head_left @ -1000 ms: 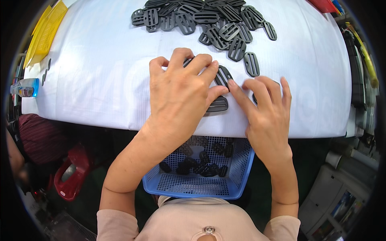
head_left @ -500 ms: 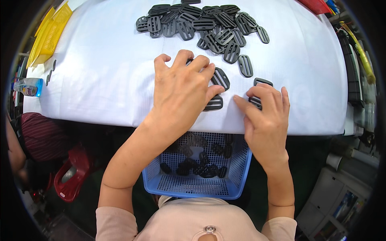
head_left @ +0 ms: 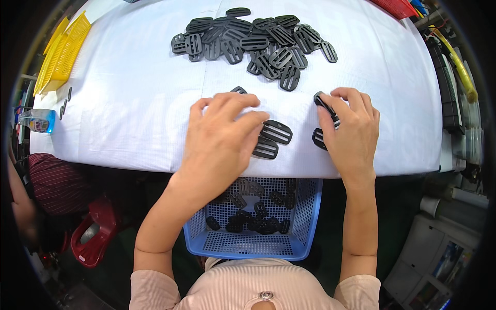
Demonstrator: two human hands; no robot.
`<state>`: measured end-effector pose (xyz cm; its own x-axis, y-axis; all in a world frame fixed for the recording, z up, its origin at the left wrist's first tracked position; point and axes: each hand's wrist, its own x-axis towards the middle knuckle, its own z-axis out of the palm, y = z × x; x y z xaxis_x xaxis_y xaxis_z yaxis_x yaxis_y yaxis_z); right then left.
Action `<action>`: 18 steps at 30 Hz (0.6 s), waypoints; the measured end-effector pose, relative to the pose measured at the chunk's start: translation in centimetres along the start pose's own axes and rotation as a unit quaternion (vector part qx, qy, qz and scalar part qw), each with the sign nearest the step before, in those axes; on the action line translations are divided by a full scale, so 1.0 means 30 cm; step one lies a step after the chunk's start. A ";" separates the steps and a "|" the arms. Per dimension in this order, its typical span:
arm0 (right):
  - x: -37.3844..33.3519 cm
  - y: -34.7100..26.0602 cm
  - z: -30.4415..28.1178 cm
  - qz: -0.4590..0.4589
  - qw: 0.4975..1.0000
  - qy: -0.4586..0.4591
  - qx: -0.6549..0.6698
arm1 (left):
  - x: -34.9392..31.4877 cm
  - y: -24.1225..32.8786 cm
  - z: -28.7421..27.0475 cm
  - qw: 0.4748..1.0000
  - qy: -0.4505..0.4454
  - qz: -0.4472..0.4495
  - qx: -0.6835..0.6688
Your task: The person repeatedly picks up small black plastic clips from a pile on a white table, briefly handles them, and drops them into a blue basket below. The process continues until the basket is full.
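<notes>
My right hand [head_left: 354, 132] pinches a black slotted strap buckle [head_left: 327, 109] between thumb and fingers, tilted at the table's surface. Another black buckle [head_left: 318, 138] lies beside that thumb. My left hand [head_left: 219, 137] is palm down with its fingers curved and apart. Close to its thumb and forefinger, partly covered, lie an upper flat buckle [head_left: 278, 132] and a lower one [head_left: 265, 149]. Just past the left fingertips the end of one more buckle [head_left: 238, 90] shows. What is under the left palm is hidden.
A heap of black buckles [head_left: 253, 42] lies on the white-covered table [head_left: 124, 103]. Below the near edge a blue mesh basket [head_left: 248, 253] holds several dark pieces. Yellow baskets [head_left: 64, 54] and a blue-liquid bottle [head_left: 39, 121] are at the left, a red tray [head_left: 395, 8] far right.
My right hand has closed on a buckle. The lone buckle near the heap is gone from its spot. By my left hand, the upper buckle has come nearer to the lower one.
</notes>
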<state>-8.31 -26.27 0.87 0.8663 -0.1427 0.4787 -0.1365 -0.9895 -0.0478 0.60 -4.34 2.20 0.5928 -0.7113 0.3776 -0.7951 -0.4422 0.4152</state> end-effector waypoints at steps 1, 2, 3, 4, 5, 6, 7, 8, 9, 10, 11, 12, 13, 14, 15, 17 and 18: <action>0.011 -0.011 0.004 0.005 1.000 0.014 0.028 | 0.003 -0.008 -0.009 1.000 0.022 -0.007 -0.014; 0.037 -0.037 0.021 0.009 0.998 0.028 0.056 | 0.006 -0.020 -0.014 0.999 0.043 -0.013 -0.028; 0.065 -0.059 0.039 0.013 0.996 0.043 0.083 | 0.010 -0.036 -0.015 0.998 0.061 -0.023 -0.023; 0.091 -0.075 0.062 0.016 0.995 0.045 0.088 | 0.015 -0.056 -0.016 0.996 0.079 -0.033 -0.016; 0.106 -0.085 0.076 0.020 0.997 0.027 0.066 | 0.020 -0.076 -0.016 0.994 0.096 -0.043 -0.010; 0.118 -0.097 0.095 0.023 0.999 0.008 0.048 | 0.019 -0.099 -0.017 0.992 0.110 -0.054 -0.012; 0.123 -0.104 0.107 0.027 0.999 -0.010 0.028 | 0.013 -0.126 -0.010 0.990 0.126 -0.060 -0.016; 0.118 -0.105 0.108 0.002 0.999 0.027 0.029 | 0.006 -0.153 0.002 0.988 0.141 -0.066 -0.020; 0.107 -0.108 0.106 -0.007 0.999 0.040 0.017 | -0.010 -0.180 0.018 0.985 0.156 -0.076 -0.026; 0.095 -0.108 0.098 -0.016 0.998 0.053 0.005 | -0.019 -0.199 0.028 0.984 0.155 -0.087 -0.023; 0.085 -0.107 0.086 -0.025 0.997 0.066 -0.008 | -0.027 -0.204 0.033 0.982 0.159 -0.093 -0.033; 0.078 -0.103 0.068 -0.015 0.996 0.085 -0.008 | -0.025 -0.200 0.038 0.981 0.161 -0.098 -0.046; 0.073 -0.105 0.040 0.041 0.997 0.032 0.057 | -0.025 -0.198 0.035 0.979 0.166 -0.105 -0.055; 0.066 -0.108 0.007 0.096 0.988 -0.021 0.121 | -0.029 -0.201 0.030 0.981 0.156 -0.106 -0.046; 0.064 -0.100 -0.023 0.155 0.969 -0.073 0.179 | -0.026 -0.198 0.027 0.983 0.145 -0.104 -0.042; 0.064 -0.065 -0.039 0.179 0.962 -0.097 0.183 | -0.029 -0.195 0.021 0.984 0.133 -0.110 -0.046; 0.062 -0.040 -0.037 0.174 0.967 -0.077 0.169 | -0.031 -0.195 0.018 0.983 0.132 -0.117 -0.053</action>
<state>-7.06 -25.32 2.79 0.8607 -0.4449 0.2476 -0.2904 -0.8283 -0.4792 4.64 -1.39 -1.02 0.7820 -0.4245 0.4564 -0.6229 -0.5071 0.5957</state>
